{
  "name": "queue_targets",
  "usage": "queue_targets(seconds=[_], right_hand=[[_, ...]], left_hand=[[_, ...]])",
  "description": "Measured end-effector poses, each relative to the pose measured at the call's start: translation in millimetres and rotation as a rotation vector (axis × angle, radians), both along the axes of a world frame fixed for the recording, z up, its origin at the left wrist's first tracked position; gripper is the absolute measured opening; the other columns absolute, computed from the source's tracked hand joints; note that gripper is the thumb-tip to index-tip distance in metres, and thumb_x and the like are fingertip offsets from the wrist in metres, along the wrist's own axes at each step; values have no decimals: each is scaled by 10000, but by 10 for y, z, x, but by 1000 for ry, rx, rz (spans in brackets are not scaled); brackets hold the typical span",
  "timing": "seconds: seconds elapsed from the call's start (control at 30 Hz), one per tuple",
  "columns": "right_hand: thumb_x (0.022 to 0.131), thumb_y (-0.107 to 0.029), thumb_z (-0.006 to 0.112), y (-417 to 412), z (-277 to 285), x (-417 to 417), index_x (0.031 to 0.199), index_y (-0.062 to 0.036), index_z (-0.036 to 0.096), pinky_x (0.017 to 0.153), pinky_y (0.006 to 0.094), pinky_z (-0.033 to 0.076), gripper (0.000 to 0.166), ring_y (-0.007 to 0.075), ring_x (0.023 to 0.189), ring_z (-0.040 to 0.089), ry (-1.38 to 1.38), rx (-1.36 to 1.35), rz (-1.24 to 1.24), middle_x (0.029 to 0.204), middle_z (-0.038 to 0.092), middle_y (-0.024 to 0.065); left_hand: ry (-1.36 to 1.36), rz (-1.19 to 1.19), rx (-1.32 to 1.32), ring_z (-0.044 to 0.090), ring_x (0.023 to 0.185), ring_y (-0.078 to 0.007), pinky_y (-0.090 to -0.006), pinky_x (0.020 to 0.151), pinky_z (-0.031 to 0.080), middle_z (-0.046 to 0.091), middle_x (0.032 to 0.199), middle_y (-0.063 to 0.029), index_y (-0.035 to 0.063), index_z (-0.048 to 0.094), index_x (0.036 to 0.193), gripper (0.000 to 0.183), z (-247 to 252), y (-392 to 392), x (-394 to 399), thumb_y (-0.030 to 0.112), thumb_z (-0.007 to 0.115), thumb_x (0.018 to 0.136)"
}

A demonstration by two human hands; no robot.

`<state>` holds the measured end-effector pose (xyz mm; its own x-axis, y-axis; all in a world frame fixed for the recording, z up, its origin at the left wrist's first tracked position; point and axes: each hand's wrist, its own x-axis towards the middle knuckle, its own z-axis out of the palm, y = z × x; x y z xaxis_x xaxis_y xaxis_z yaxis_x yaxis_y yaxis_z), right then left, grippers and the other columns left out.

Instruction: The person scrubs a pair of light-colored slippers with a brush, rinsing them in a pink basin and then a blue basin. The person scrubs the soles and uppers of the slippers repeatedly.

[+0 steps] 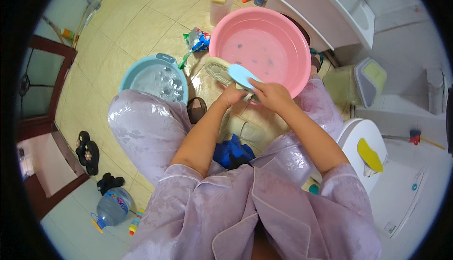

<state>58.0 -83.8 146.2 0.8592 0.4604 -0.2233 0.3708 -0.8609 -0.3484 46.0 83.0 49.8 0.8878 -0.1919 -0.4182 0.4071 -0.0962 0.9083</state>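
My left hand grips a beige slipper, whose textured footbed or sole faces up. In my right hand is a light-blue oval scrubbing brush, pressed against or just above the slipper; its bristles are hidden. Both hands are over the near-left rim of a pink plastic basin that holds cloudy water with small dark specks. Below my hands, another pale slipper lies on the floor between my legs. A light-blue basin of sudsy water stands by my left knee.
A crumpled detergent bag and a clear container are near the pink basin. A stool or sink cabinet, lidded bin and toilet bound the right. Black sandals and a large water bottle stand left.
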Motion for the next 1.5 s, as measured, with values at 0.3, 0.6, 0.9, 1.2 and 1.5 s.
queue_targets(seconds=[0.3, 0.6, 0.9, 1.2, 1.5], right_hand=[[853, -290, 509, 133, 4, -170, 1178, -263, 563, 640, 409, 483, 331, 315, 703, 616, -36, 32, 14, 767, 628, 156], [865, -297, 497, -921, 100, -666, 1197, -248, 549, 744, 369, 483, 340, 326, 840, 616, 143, 287, -374, 962, 621, 188], [853, -238, 532, -738, 29, -581, 1197, -184, 553, 761, 346, 472, 349, 316, 859, 621, 117, 245, -358, 965, 629, 176], [857, -316, 466, -56, 111, 49, 1191, -226, 549, 737, 431, 468, 356, 317, 827, 612, 193, 104, -86, 884, 637, 157], [844, -308, 486, 577, -180, 90, 1191, -302, 545, 746, 410, 476, 352, 305, 843, 609, 114, 85, -133, 959, 634, 130]], left_hand=[[-92, -102, -51, 569, 950, -203, -324, 816, 450, 613, 1048, -112, 8, 592, 1051, 362, -161, -67, 17, 175, 627, 732], [-29, -29, -94, 580, 912, -197, -297, 813, 453, 630, 1018, -100, 1, 608, 1036, 352, -95, 18, 11, 117, 615, 703], [113, -33, -190, 553, 973, -179, -302, 867, 419, 597, 1081, -85, -11, 547, 1142, 437, 283, 27, -65, 258, 623, 807], [43, 39, -89, 571, 958, -213, -319, 859, 432, 608, 1065, -116, 4, 549, 1142, 417, 158, 64, -40, 248, 613, 810], [77, 203, 32, 573, 928, -220, -335, 803, 453, 615, 1016, -115, -25, 575, 1062, 347, -112, -30, -9, 212, 601, 809]])
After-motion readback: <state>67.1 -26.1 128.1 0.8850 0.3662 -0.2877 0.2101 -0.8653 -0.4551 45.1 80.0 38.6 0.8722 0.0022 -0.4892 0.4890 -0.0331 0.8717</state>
